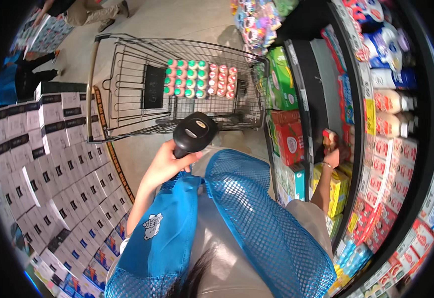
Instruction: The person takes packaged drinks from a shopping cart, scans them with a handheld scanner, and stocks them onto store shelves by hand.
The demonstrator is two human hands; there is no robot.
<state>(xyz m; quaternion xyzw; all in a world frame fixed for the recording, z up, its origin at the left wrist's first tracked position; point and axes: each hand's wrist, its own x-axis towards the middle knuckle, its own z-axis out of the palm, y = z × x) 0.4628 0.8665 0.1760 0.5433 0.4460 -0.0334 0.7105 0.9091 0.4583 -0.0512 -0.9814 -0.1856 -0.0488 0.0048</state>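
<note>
My left hand grips the handle of a black handheld barcode scanner, whose head points towards the shopping cart. On the right, my right hand reaches into a shelf and holds a small bottle with a red cap, just above yellow packs. Beyond the scanner stands a black wire shopping cart. Inside it are rows of small bottles with green caps beside rows of small bottles with red and white tops.
Shelving with a black frame runs along the right, holding red cartons, large bottles and packs. White boxes are stacked on the left. Other people's legs show at the upper left. Colourful hanging goods are beyond the cart.
</note>
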